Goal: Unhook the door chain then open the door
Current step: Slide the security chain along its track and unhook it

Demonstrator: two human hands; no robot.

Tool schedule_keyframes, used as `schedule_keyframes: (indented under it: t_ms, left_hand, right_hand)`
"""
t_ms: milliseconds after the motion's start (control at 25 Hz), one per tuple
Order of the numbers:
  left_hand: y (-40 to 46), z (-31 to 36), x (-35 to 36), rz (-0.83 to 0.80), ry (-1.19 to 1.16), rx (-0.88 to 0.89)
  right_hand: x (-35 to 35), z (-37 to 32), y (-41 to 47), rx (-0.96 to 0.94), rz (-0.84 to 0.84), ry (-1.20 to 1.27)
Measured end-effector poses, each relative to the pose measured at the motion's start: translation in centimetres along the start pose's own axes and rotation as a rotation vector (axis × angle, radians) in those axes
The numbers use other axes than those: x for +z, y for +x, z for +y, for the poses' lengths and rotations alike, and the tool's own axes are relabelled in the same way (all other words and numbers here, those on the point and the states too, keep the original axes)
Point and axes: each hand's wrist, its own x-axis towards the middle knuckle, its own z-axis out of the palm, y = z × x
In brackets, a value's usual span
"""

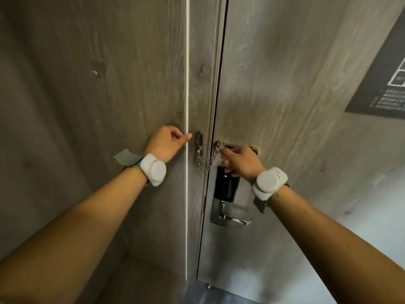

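Closed door (285, 84) and frame (197, 84), bridged by the sagging door chain (206, 165); its slide track (230, 146) runs horizontally rightward under the right hand (241, 162), fingers pinched at the chain's end, while the loosely curled, empty left hand (167, 142) rests beside the frame.

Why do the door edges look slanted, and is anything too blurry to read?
Head view: the wide-angle lens leans the door edges and stretches the forearms; light is dim, the floor at lower right brighter; the dark notice is too soft to read; the chain stays fairly sharp.
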Motion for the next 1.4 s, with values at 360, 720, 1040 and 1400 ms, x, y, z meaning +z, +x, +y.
schedule_keyframes:
  t_ms: [360,720,1040,1400]
  left_hand:
    - [4.2,0.6,-1.7,-0.049,0.296,0.106]
    - [4.7,0.1,-1.8,-0.072,0.283,0.139]
    - [4.3,-0.2,-1.8,-0.05,0.251,0.187]
    - [4.2,-0.4,-1.6,-0.048,0.221,0.192]
  right_hand:
    - [3.3,-1.2,2.4,0.188,0.205,0.191]
    - [2.1,-0.7,1.7,0.26,0.218,0.383]
    - [-0.9,0.9,-0.1,0.251,0.321,0.425]
    - [-2.7,1.8,-1.0,0.279,0.364,0.506]
